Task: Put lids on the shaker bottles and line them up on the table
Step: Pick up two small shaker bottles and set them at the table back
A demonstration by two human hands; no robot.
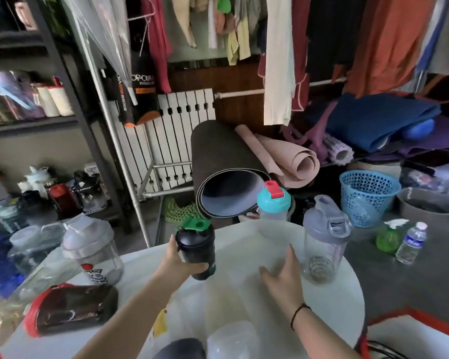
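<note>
Three lidded shaker bottles (196,251) upright, two hands (283,279)

Take the white round table (342,301) as your landmark. Its middle is bare, and your open right hand (285,278) hovers over that gap. At its right edge stands a clear bottle with a grey lid (324,244); at its far edge, a bottle with a teal lid (273,203). Your left hand (179,263) grips a black bottle with a green lid (196,251) left of the middle. Along the table's left edge a clear bottle (91,252) and a red-rimmed black bottle lying down (70,309) block the way. Just beyond the far edge, a dark rolled mat (226,161) leans in.
</note>
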